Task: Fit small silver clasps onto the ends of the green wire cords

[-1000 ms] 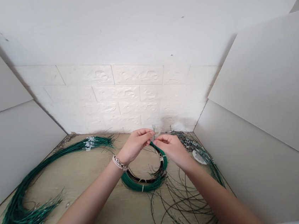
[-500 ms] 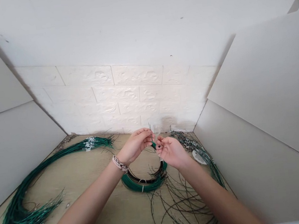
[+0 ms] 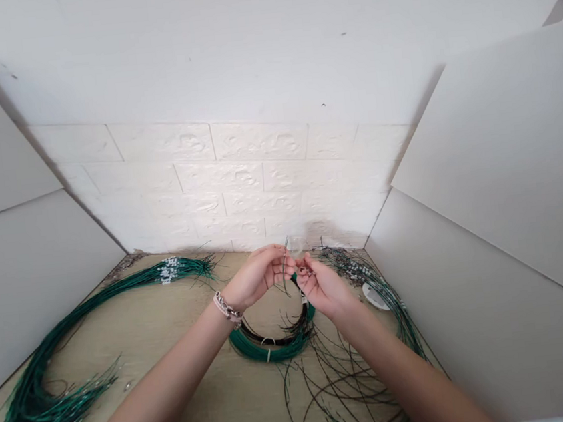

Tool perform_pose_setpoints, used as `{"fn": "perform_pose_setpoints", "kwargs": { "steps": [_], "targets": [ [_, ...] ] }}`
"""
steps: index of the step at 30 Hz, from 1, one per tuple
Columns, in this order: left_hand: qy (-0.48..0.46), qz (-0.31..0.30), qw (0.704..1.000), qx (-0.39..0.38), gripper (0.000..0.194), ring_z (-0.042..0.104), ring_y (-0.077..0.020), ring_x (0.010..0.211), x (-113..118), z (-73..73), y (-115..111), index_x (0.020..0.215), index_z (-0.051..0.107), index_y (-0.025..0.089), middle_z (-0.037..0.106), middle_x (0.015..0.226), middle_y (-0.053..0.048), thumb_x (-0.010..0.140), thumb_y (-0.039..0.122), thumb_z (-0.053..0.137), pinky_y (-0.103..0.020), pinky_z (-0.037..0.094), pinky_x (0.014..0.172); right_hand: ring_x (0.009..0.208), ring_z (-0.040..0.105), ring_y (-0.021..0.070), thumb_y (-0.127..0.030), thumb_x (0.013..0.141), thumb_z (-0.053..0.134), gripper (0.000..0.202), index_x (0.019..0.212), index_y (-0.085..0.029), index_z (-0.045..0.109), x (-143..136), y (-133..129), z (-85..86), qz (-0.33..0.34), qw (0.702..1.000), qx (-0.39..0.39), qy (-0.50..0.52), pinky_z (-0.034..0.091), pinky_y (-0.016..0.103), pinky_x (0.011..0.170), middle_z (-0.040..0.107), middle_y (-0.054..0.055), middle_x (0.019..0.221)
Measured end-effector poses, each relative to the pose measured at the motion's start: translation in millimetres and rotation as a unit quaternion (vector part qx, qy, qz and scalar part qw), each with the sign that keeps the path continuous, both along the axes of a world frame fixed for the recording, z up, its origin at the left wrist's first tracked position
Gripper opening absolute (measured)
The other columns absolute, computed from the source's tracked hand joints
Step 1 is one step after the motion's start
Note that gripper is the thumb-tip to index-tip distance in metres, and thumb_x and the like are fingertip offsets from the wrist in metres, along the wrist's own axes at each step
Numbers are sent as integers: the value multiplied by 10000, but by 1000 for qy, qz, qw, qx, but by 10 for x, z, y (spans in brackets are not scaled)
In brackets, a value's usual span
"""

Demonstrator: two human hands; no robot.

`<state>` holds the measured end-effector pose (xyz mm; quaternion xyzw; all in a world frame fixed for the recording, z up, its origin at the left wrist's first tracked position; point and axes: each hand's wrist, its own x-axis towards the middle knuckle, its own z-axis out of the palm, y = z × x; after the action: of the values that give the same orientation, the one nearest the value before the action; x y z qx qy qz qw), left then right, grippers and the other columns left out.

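My left hand (image 3: 263, 270), with a chain bracelet at the wrist, pinches a thin dark green wire (image 3: 285, 279) between thumb and fingers. The wire sticks up past the fingertips and hangs a little below them. Close against it, my right hand (image 3: 320, 286) has its fingertips pressed together on something too small to make out. Below both hands lies a coil of green and black wires (image 3: 269, 352), tied with white bands. A clear plastic piece (image 3: 296, 244) shows just behind the fingertips.
A long bundle of green wires with white tags (image 3: 37, 377) curves along the left side. At the right lie another tagged bundle (image 3: 377, 280), a white disc (image 3: 375, 297) and loose dark wires (image 3: 341, 393). White panels and a brick-pattern wall (image 3: 237, 169) enclose the tabletop (image 3: 204, 387).
The wire in my left hand has shifted lower and tilted, its end now hanging below the fingers. My right fingers have closed in slightly. The bundles stay where they were.
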<state>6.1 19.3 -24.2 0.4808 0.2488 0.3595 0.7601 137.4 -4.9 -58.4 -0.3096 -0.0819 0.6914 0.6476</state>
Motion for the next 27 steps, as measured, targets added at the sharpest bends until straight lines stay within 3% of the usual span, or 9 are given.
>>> {"fn": "perform_pose_setpoints", "kwargs": {
  "steps": [7,15,20,23,27],
  "targets": [
    [49,2,999,12,195,243,-32,441,25,-22,-26,639,415,143,316,532,58,717,272,538,-173,193,418,339,263,6,-255,816,523,164,693,-161,467,27,-12,-32,69,997,40,12,233,104,302,400,-75,482],
    [90,14,994,60,227,245,-35,446,67,-122,6,704,477,129,343,549,50,725,348,534,-181,168,422,314,173,9,-361,748,598,220,735,-178,476,15,-57,-21,64,997,31,-31,154,128,291,318,-111,426],
    [206,68,967,135,274,207,-39,406,90,-72,-33,686,518,129,289,474,72,730,399,519,-186,153,396,308,165,9,-372,732,614,240,706,-176,478,13,-61,-8,61,997,33,-29,146,129,286,307,-113,409],
    [226,75,954,181,305,241,-43,411,98,-19,-69,715,588,117,349,459,57,733,413,517,-186,185,399,305,162,7,-362,736,613,237,698,-171,479,15,-62,4,65,997,36,-19,139,127,282,308,-112,409],
    [209,62,948,232,354,398,-71,499,97,-22,-79,768,653,107,545,578,-8,735,434,521,-181,289,446,306,157,6,-352,748,604,226,700,-165,485,18,-66,21,72,996,42,-11,141,126,281,307,-112,410]
  ]
}}
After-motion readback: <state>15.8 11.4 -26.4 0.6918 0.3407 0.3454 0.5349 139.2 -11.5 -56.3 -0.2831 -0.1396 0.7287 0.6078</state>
